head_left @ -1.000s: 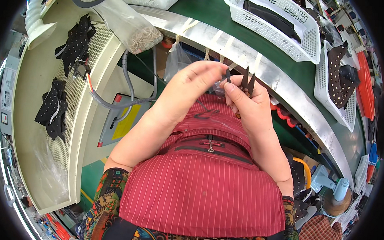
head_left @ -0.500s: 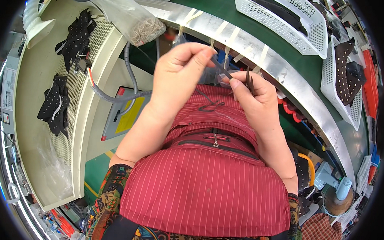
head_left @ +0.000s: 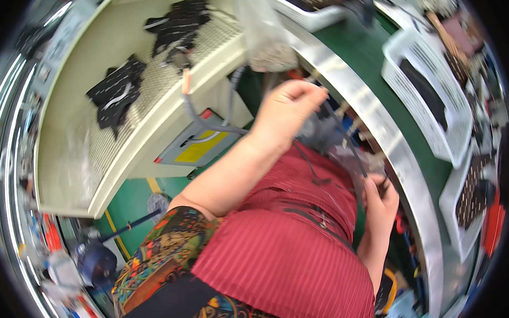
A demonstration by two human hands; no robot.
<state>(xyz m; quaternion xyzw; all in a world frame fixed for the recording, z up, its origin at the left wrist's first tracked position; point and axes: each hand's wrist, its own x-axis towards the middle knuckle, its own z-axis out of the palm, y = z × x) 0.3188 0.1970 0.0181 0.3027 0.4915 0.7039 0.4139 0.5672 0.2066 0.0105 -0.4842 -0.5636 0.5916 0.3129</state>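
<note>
A narrow dark strip (head_left: 351, 144) runs slanting between my two hands, over my red striped apron (head_left: 287, 255). My left hand (head_left: 281, 116) is closed, pinching the strip's upper end between thumb and finger. Lower and to the right, my right hand (head_left: 379, 204) pinches the other end. A dark, blurred tool (head_left: 385, 186) also shows among the right hand's fingers; in the earlier picture it looks like small pointed snips. The picture is smeared by motion, so fine detail of the strip is lost.
A cream tray table (head_left: 70, 147) at the left bears dark dotted fabric pieces (head_left: 119, 92). A clear bag (head_left: 272, 53) hangs at its corner. Along the right curves a metal-edged green bench (head_left: 362, 50) with white baskets (head_left: 457, 124). A grey hose (head_left: 202, 122) loops beside my left forearm.
My view has turned, shifting the surroundings. My hands have drawn farther apart, the right one lower, and a longer length of strip shows between them.
</note>
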